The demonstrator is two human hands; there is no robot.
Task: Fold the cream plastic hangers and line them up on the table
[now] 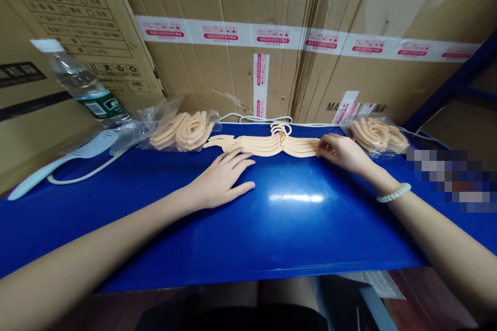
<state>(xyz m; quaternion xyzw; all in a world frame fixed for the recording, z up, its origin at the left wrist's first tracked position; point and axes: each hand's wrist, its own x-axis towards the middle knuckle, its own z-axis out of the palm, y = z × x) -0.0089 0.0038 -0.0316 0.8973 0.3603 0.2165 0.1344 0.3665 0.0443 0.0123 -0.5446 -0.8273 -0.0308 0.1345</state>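
Note:
Several peach-coloured plastic hangers (260, 146) lie nested together on the blue table, their curved hooks (282, 129) grouped at the middle, pointing to the back. My left hand (222, 178) lies flat with fingers spread, its fingertips touching the near edge of the hangers' left part. At the far left end, a few hanger arms (221, 140) fan apart. With bent fingers, my right hand (344, 152) grips the right end of the hangers; its fingertips partly hide that end. A pale beaded bracelet (394, 193) circles the right wrist.
Clear bags of peach plastic pieces lie at left (186, 131) and right (375, 134). A water bottle (91, 93), a light-blue hairbrush (73, 158) and a white cable (89, 178) are at the left. Large cardboard boxes (217, 72) stand along the back of the blue table (272, 238).

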